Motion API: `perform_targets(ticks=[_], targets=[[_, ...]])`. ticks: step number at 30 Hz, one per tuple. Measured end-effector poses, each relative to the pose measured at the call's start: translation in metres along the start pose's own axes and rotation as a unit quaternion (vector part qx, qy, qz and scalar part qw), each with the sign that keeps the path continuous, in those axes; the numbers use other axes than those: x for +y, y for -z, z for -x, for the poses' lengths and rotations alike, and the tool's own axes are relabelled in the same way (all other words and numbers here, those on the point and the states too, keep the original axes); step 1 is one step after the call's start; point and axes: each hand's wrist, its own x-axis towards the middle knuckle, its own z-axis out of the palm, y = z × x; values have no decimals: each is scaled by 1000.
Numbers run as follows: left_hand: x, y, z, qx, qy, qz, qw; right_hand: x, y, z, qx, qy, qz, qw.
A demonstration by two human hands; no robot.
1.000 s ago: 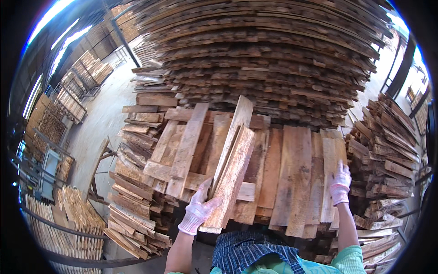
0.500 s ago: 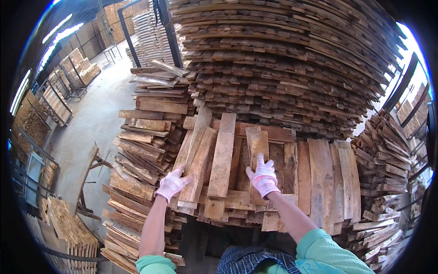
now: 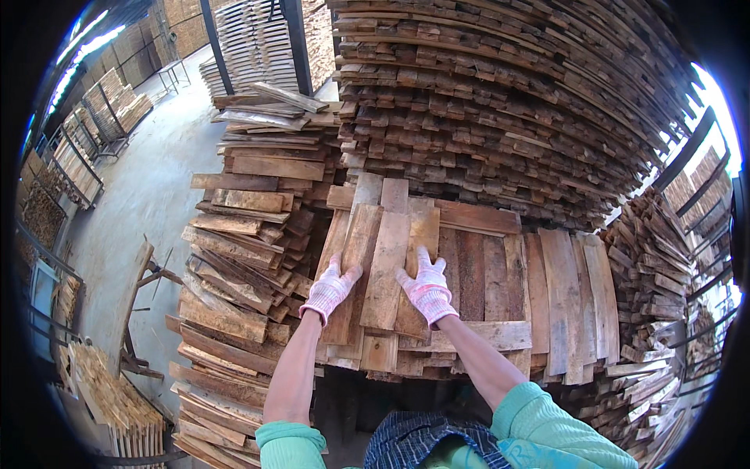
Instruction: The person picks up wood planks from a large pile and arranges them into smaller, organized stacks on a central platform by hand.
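Both my hands wear pale pink-and-white knitted gloves. My left hand (image 3: 331, 288) lies with spread fingers on a wooden board (image 3: 362, 242) at the left of a small group. My right hand (image 3: 429, 288) rests with fingers apart on another board (image 3: 423, 227) at the right of that group. Between the hands lies a lighter plank (image 3: 387, 270), its near end overlapping a crosswise board. The group lies side by side, pointing away from me, on top of a low wood stack. The palms and the undersides of the fingers are hidden.
A crosswise board (image 3: 492, 336) lies right of my hands at the near edge. More planks (image 3: 556, 297) lie farther right. Uneven piles (image 3: 234, 258) rise at left, a tall layered stack (image 3: 500, 102) behind, and loose pieces (image 3: 652, 258) at far right. A wooden trestle (image 3: 137, 297) stands on the floor.
My right hand has moved left together with its board, and my left hand has shifted right. The boards between them now lie closer together. The whole view has also shifted slightly.
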Motion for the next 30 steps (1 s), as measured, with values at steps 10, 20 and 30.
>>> perform_targets(ticks=[10,20,30], targets=[[-4,9,10,-3,12,-17,1000,-6,-8,6,-19,49,85,995],[-32,-28,-8,149,-85,-49,984,-1,4,3,4,122,110,986],[-13,-16,1,115,39,-87,989,10,-2,-3,-28,66,-94,993]])
